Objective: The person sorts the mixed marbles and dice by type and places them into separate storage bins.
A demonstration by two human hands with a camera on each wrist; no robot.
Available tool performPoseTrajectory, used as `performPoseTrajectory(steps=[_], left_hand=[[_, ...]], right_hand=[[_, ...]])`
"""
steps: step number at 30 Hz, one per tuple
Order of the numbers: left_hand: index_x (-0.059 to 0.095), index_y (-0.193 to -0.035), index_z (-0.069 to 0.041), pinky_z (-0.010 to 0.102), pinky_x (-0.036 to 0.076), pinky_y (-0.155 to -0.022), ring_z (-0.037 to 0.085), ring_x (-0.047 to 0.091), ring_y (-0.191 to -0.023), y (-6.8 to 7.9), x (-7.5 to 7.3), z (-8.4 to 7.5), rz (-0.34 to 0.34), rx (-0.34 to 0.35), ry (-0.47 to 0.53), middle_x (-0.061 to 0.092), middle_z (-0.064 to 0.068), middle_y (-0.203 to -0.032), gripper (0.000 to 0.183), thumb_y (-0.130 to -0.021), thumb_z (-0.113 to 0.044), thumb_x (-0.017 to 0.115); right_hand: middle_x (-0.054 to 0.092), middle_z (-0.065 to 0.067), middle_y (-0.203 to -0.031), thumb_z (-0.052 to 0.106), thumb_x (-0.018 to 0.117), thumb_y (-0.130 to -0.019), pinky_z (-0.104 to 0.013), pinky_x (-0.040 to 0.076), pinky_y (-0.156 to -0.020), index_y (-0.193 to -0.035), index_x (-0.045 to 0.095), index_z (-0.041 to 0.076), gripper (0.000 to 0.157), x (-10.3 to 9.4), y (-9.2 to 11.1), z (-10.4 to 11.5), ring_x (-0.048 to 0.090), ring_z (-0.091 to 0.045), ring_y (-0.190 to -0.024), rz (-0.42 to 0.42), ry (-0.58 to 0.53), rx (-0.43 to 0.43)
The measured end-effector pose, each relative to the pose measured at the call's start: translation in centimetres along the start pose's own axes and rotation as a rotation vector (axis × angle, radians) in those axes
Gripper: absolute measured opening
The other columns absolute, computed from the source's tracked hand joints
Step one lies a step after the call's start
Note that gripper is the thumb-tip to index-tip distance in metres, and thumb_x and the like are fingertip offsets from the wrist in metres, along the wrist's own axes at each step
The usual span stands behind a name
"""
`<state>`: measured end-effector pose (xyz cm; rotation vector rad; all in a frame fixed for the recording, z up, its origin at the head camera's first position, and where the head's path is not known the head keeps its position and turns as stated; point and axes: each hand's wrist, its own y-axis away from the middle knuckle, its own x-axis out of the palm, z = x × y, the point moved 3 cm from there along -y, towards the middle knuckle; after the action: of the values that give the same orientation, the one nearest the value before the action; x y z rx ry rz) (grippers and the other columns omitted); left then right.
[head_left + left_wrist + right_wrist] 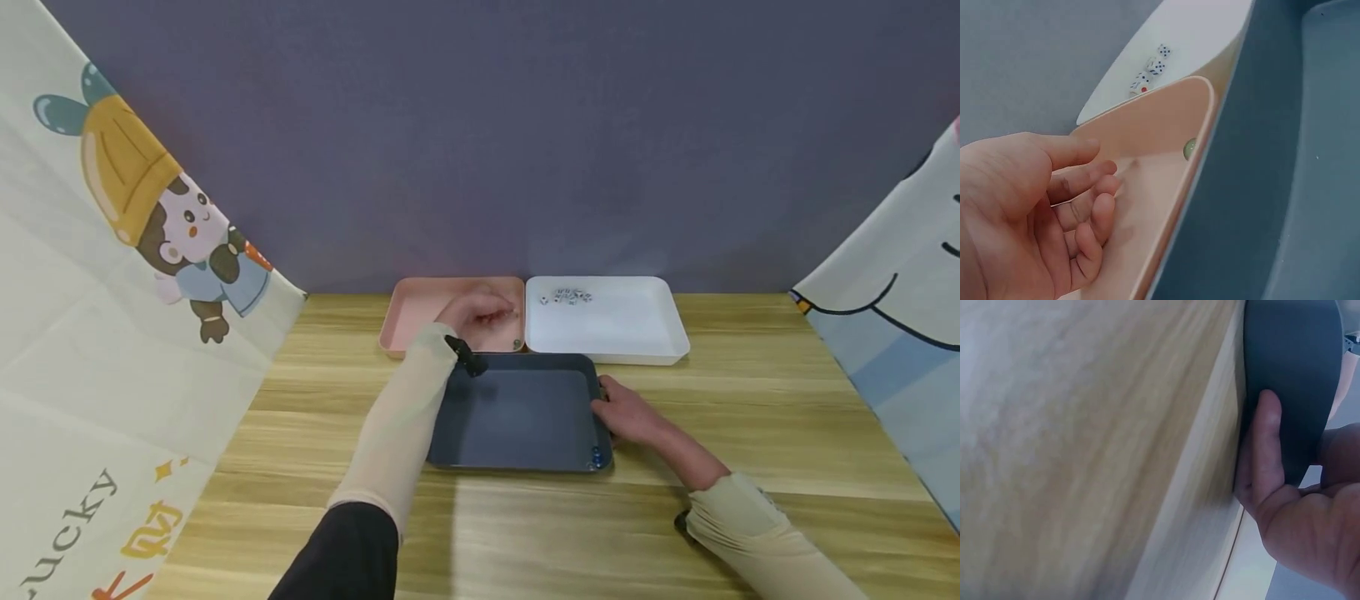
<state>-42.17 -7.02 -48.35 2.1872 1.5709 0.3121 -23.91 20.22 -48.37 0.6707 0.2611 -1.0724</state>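
Over the pink tray [416, 304] hovers my left hand [480, 308], fingers loosely curled. In the left wrist view the thumb and index fingertip are apart, with nothing visible between them. A green marble [1190, 149] lies in the pink tray's near right corner, close to the wall. My right hand [632, 414] grips the right rim of the dark blue-grey tray [517, 417], thumb on one side of the wall and fingers on the other. Several blue marbles [596, 457] sit in that tray's near right corner.
A white tray [630, 321] stands right of the pink one, with several white dice [572, 296] toward its back left. The dark tray lies in front of both on the wooden table [337, 417]. A grey-purple backdrop [480, 150] rises behind.
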Motion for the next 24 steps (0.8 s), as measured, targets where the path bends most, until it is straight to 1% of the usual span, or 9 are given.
performPoseTrajectory(steps=[2, 6, 11, 13, 14, 17, 19, 21, 24], left_hand=[[0.041, -0.056, -0.017, 0.036, 0.027, -0.056, 0.020, 0.020, -0.052, -0.2, 0.3, -0.5, 0.042, 0.014, -0.105, 0.029, 0.000, -0.054, 0.045, -0.094, -0.015, 0.064], [0.037, -0.060, -0.015, 0.038, 0.022, -0.054, 0.018, 0.016, -0.049, 0.0, 0.9, -1.5, 0.104, 0.086, -0.243, 0.025, 0.000, -0.054, 0.042, -0.096, -0.012, 0.058], [0.036, -0.070, -0.012, 0.041, 0.033, -0.059, 0.015, 0.024, -0.051, 2.9, 2.4, -3.6, 0.094, 0.228, -0.508, 0.028, 0.001, -0.061, 0.034, -0.100, -0.017, 0.053], [0.045, -0.076, -0.009, 0.041, 0.041, -0.063, 0.016, 0.032, -0.052, 4.8, 3.5, -4.6, 0.085, 0.305, -0.627, 0.036, 0.005, -0.064, 0.028, -0.101, -0.019, 0.053], [0.052, -0.078, -0.008, 0.040, 0.045, -0.064, 0.017, 0.035, -0.051, 5.3, 3.9, -4.9, 0.084, 0.347, -0.672, 0.040, 0.008, -0.064, 0.026, -0.101, -0.020, 0.054], [0.070, -0.099, -0.006, 0.033, 0.049, -0.066, 0.026, 0.050, -0.053, 6.7, 5.3, -5.2, 0.107, 0.467, -0.800, 0.054, 0.018, -0.067, 0.020, -0.100, -0.021, 0.057], [0.072, -0.107, -0.009, 0.031, 0.049, -0.068, 0.031, 0.055, -0.057, 7.4, 6.2, -5.1, 0.137, 0.499, -0.842, 0.061, 0.019, -0.070, 0.022, -0.100, -0.022, 0.057], [0.070, -0.115, -0.010, 0.030, 0.049, -0.069, 0.033, 0.061, -0.067, 8.4, 7.1, -4.8, 0.180, 0.494, -0.852, 0.067, 0.016, -0.080, 0.024, -0.100, -0.023, 0.057], [0.067, -0.119, -0.011, 0.030, 0.049, -0.071, 0.027, 0.064, -0.080, 10.0, 9.0, -4.7, 0.272, 0.478, -0.886, 0.068, 0.004, -0.098, 0.026, -0.099, -0.025, 0.058]], right_hand=[[0.052, -0.031, -0.120, 0.016, 0.041, -0.098, -0.039, 0.053, -0.053, -0.141, 0.034, -0.002, 0.047, 0.0, 0.0, 0.0, 0.062, -0.026, -0.070, -0.006, 0.002, 0.000], [0.051, -0.031, -0.123, 0.016, 0.042, -0.098, -0.039, 0.053, -0.054, -0.141, 0.035, -0.002, 0.048, 0.1, 0.0, 0.0, 0.062, -0.026, -0.073, -0.015, 0.009, 0.004], [0.051, -0.031, -0.124, 0.016, 0.042, -0.098, -0.039, 0.053, -0.055, -0.141, 0.035, -0.003, 0.048, 0.1, 0.1, 0.0, 0.062, -0.025, -0.076, -0.022, 0.010, -0.003], [0.051, -0.031, -0.124, 0.015, 0.041, -0.098, -0.039, 0.053, -0.055, -0.141, 0.035, -0.004, 0.047, 0.1, 0.2, 0.0, 0.062, -0.026, -0.077, -0.022, 0.006, -0.006], [0.051, -0.031, -0.124, 0.015, 0.041, -0.098, -0.039, 0.053, -0.055, -0.141, 0.035, -0.004, 0.047, 0.1, 0.2, 0.0, 0.062, -0.026, -0.077, -0.025, 0.008, -0.008], [0.050, -0.032, -0.124, 0.015, 0.041, -0.098, -0.039, 0.053, -0.055, -0.141, 0.034, -0.005, 0.047, 0.1, 0.3, 0.1, 0.062, -0.026, -0.076, -0.023, 0.008, -0.011], [0.050, -0.032, -0.125, 0.015, 0.041, -0.098, -0.038, 0.053, -0.055, -0.141, 0.034, -0.005, 0.048, 0.1, 0.3, 0.1, 0.062, -0.025, -0.075, -0.025, 0.012, -0.013], [0.051, -0.031, -0.124, 0.016, 0.040, -0.099, -0.038, 0.053, -0.055, -0.142, 0.034, -0.004, 0.048, 0.1, 0.3, 0.1, 0.062, -0.025, -0.074, -0.028, 0.017, -0.011], [0.054, -0.028, -0.118, 0.016, 0.040, -0.099, -0.038, 0.052, -0.054, -0.141, 0.035, -0.004, 0.047, 0.0, 0.2, 0.1, 0.061, -0.024, -0.070, -0.029, 0.017, -0.013]])
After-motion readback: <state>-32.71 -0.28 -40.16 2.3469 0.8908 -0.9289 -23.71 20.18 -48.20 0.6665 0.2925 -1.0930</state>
